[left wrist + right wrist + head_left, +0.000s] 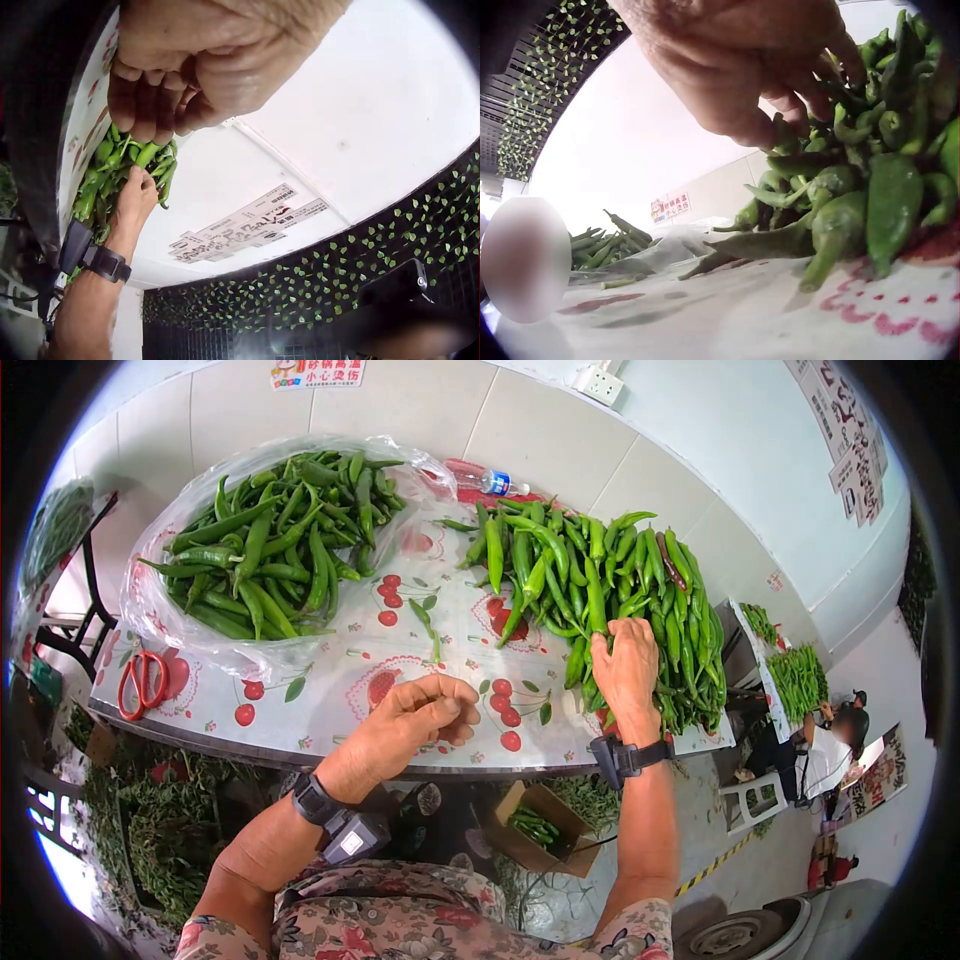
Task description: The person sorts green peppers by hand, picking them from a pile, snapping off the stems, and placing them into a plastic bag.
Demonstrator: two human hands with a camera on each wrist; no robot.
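A big heap of green peppers (690,635) lies on the right of the cherry-patterned table cover. My right hand (628,665) is at its near edge, thumb and fingers pinching the lower end of a long green pepper (596,600); the left wrist view also shows this grip on the pepper (147,155). In the right wrist view the hand (742,67) reaches down over the peppers (840,225). My left hand (410,722) hovers over the near part of the table, fingers loosely curled, holding nothing.
An open clear plastic bag (150,595) of green peppers (270,550) stands at the left, red-handled scissors (143,682) near the left edge. A bottle (497,483) lies at the back. Below the table's front edge is a cardboard box (570,825) with peppers inside.
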